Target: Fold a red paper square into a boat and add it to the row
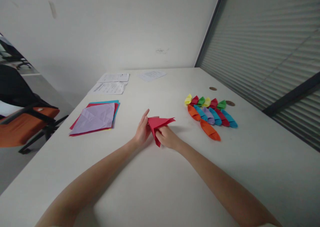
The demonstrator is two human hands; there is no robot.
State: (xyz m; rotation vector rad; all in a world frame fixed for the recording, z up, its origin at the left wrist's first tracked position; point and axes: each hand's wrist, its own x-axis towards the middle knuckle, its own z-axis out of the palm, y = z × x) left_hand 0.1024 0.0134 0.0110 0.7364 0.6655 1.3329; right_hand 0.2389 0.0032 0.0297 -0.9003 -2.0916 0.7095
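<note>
A sheet of red origami paper (158, 122), partly folded with pointed flaps, is held up between my hands just above the table. My left hand (142, 131) supports it from the left, its fingers fairly straight against the paper and some of them hidden behind it. From the right, my right hand (167, 137) grips the paper, with its fingertips tucked into a fold. One red point sticks out to the right and another hangs downward between the hands.
Folded paper pieces in several colours (208, 111) lie in rows on the right of the white table (150, 187). A stack of coloured paper sheets (97, 117) lies left. Printed sheets (111, 83) are near the wall. An orange chair (27, 120) stands left, blinds (262, 43) right.
</note>
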